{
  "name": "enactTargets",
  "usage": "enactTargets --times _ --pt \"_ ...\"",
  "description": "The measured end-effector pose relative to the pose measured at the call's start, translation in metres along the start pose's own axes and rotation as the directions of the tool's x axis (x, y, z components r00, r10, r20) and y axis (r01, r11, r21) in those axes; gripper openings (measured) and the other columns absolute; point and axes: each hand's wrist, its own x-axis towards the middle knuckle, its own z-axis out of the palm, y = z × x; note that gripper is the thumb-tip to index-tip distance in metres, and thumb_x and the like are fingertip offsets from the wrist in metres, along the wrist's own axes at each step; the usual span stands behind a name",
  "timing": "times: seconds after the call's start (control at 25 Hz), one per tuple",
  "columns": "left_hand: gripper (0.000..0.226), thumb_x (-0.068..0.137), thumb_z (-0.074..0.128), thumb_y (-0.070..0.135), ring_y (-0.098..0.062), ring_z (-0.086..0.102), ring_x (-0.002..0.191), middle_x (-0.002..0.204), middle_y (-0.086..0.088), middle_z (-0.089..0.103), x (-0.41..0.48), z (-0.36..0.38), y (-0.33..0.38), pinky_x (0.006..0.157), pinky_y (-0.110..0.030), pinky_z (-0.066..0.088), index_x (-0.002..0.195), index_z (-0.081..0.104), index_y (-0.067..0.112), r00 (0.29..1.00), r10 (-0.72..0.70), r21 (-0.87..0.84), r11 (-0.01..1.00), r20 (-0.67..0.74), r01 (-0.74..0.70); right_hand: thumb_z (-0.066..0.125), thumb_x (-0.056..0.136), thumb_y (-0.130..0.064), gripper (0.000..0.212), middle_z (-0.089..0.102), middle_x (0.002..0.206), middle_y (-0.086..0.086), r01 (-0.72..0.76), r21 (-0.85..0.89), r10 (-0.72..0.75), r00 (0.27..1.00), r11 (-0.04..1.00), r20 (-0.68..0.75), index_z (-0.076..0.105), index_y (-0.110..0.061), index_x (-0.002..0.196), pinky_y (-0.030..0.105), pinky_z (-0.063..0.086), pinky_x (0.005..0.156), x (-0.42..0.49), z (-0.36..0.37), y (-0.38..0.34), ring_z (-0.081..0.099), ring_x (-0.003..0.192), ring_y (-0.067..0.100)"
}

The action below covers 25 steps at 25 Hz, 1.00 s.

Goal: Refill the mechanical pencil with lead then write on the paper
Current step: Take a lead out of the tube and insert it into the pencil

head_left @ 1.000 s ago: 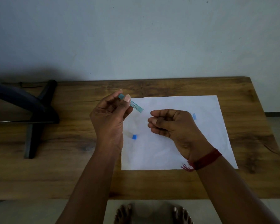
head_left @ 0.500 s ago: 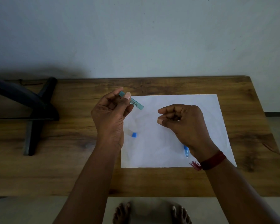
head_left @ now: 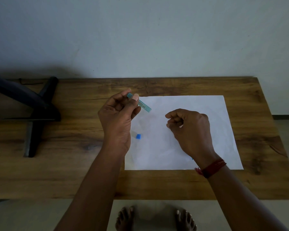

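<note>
My left hand [head_left: 117, 119] holds a teal lead tube [head_left: 143, 105] by its upper end above the top left corner of the white paper [head_left: 222, 124]. The tube slants down to the right. My right hand [head_left: 190, 129] hovers over the middle of the paper, with thumb and fingers pinched together. Nothing visible sits in the pinch. Only a sliver of the blue mechanical pencil [head_left: 192, 158] shows on the paper, beside my right wrist. A small clear piece with a blue cap [head_left: 136, 135] lies on the paper by my left wrist.
The paper lies on a wooden table [head_left: 73, 164] set against a pale wall. A black stand [head_left: 38, 114] rests on the table's left part. My bare feet [head_left: 155, 217] show below the table's near edge.
My right hand let go of the blue pencil, which now lies on the paper under my wrist, and moved right with its fingers pinched. My left hand has kept the tube nearly still.
</note>
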Motion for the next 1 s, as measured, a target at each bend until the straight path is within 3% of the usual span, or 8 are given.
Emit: enactTargets --times 0.36,0.52,0.68,0.92,1.0 --pt "0.02 0.076 0.079 0.006 -0.014 0.072 0.091 0.086 0.001 0.076 -0.0002 -0.0017 0.0012 0.071 -0.031 0.059 0.092 0.073 0.016 0.999 -0.021 0.016 1.0 -0.024 0.021 0.074 0.08 0.002 0.033 0.069 0.081 -0.006 -0.022 -0.01 0.023 0.992 1.0 0.125 0.072 -0.017 0.106 -0.001 0.041 0.068 0.0004 -0.0003 -0.0001 0.06 0.069 -0.001" --pt "0.019 0.076 0.079 0.006 -0.015 0.072 0.091 0.084 0.003 0.076 -0.0003 -0.0015 0.0022 0.071 -0.031 0.058 0.089 0.073 0.018 1.0 -0.019 0.013 1.0 -0.014 0.019 0.076 0.081 -0.002 0.028 0.072 0.086 -0.005 -0.012 -0.053 0.017 0.995 0.999 0.095 0.073 -0.018 0.103 -0.001 0.035 0.07 -0.0013 0.0013 -0.0019 0.055 0.074 0.0" --pt "0.019 0.077 0.078 0.006 -0.015 0.072 0.091 0.084 0.004 0.075 -0.0004 -0.0021 0.0028 0.071 -0.031 0.058 0.09 0.073 0.019 1.0 -0.018 0.019 1.0 -0.012 0.018 0.078 0.078 0.001 0.025 0.069 0.079 -0.007 -0.05 -0.011 0.05 0.997 0.999 0.056 0.076 -0.017 0.096 -0.006 0.035 0.066 -0.0006 0.0016 -0.0029 0.052 0.066 -0.01" --pt "0.018 0.077 0.078 0.007 -0.014 0.072 0.09 0.084 0.004 0.075 -0.0003 -0.0014 0.0019 0.07 -0.028 0.057 0.089 0.072 0.02 1.0 -0.014 0.031 0.999 -0.004 0.014 0.078 0.08 -0.002 0.023 0.072 0.082 -0.006 -0.042 0.003 0.042 0.997 0.999 0.06 0.076 -0.018 0.097 0.002 0.041 0.065 0.0001 0.0031 -0.0029 0.053 0.059 -0.007" --pt "0.018 0.077 0.079 0.008 -0.012 0.072 0.088 0.084 0.004 0.076 0.0 -0.0012 0.0011 0.069 -0.028 0.057 0.089 0.073 0.021 1.0 -0.013 0.049 0.999 -0.005 0.013 0.078 0.08 -0.004 0.024 0.071 0.083 -0.008 -0.043 0.003 0.043 0.998 0.999 0.034 0.075 -0.018 0.098 -0.001 0.039 0.064 0.0008 0.0038 -0.0023 0.054 0.058 -0.008"
